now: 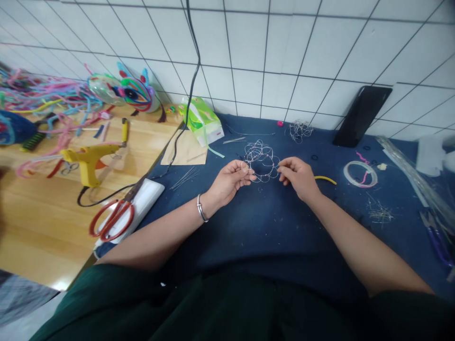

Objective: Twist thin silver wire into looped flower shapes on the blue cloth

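Observation:
A looped silver wire ring (pixel 262 149) with small pink spots along it is held up between my two hands, above the dark blue cloth (pixel 270 227). My left hand (pixel 232 181) pinches its left side, thumb against fingers. At its right edge, my right hand (pixel 297 176) closes thumb and fingertips on the wire. Behind the ring lies a tangle of thin wire (pixel 301 131), with a small pink piece (pixel 280 123) beside it. A short yellow strip (pixel 325 179) sits just right of my right hand.
Left, on the wooden table, are a yellow glue gun (pixel 88 161) and colourful pipe cleaners (pixel 46 97). Orange-handled scissors (pixel 113 220) rest on a white power strip (pixel 151 192). A green tissue pack (pixel 202 121), a black phone (pixel 362 116), a clear coil (pixel 360 174) and purple-handled pliers (pixel 438 241) surround the workspace.

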### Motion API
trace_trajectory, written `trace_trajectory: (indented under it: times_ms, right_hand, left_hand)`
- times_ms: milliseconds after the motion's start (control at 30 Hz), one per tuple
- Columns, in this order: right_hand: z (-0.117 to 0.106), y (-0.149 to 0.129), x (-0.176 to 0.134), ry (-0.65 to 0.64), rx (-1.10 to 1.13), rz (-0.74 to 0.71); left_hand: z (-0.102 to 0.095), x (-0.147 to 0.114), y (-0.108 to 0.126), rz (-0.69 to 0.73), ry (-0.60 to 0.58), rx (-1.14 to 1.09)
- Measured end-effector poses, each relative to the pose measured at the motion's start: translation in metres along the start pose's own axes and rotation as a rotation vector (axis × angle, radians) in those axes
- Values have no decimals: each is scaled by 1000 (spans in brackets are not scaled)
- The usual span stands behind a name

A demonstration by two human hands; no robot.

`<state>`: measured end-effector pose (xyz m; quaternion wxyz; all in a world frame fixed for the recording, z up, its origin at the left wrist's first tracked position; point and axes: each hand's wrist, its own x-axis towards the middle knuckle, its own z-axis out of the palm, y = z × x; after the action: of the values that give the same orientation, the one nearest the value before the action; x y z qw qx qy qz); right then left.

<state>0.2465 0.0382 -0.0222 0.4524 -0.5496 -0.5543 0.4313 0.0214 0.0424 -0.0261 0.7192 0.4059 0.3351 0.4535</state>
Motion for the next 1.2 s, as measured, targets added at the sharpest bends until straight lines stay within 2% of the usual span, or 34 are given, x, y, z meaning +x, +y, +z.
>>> trace_trajectory:
  times_ms: [67,167,333,800,1200]
  right_hand:
    - [1,-1,-1,-113,51,89]
    - [3,-3,-4,-231,137,146]
    - [5,-4,-8,-336,301,204]
    - [12,-3,-10,-234,349,202]
    - [16,-2,-12,-210,420,199]
  left_hand:
    - [0,0,0,-2,6,-10]
    - [0,0,0,-10,4,-31]
    - [2,-2,1,-29,5,-53]
    - [8,-5,4,-68,-35,-40]
    - [12,-5,-3,-79,-72,-25]
